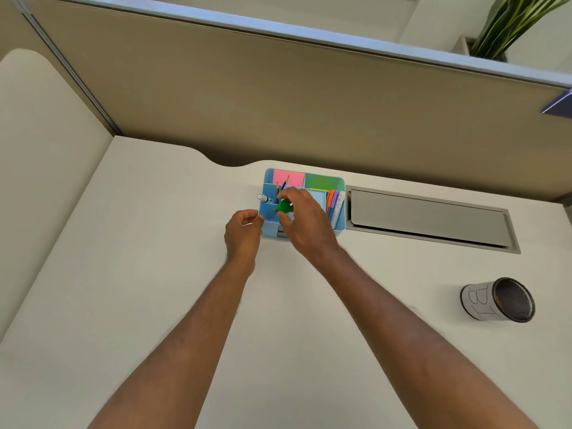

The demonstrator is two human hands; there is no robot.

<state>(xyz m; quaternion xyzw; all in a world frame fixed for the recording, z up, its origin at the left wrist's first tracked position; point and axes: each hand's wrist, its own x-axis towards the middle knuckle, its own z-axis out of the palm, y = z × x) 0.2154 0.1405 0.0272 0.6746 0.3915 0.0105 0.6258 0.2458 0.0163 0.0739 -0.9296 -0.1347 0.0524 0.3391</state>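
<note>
A light blue desk organiser [340, 222] stands at the back of the white desk [173, 274]. It holds pink [288, 178] and green [323, 182] sticky notes, pencils [282, 186], a white marker [263, 198] and several coloured pens [334, 204]. My right hand [305, 222] reaches over its front compartments and pinches a small green object [283, 207] between thumb and fingers. My left hand [243, 232] is at the organiser's front left corner, fingers curled, fingertips touching the corner wall.
A black mesh pen cup [498, 300] with a white paper label lies tilted at the right of the desk. A grey cable flap [430, 219] is set into the desk right of the organiser. A beige partition [278, 97] closes the back; a plant [513, 23] stands beyond it.
</note>
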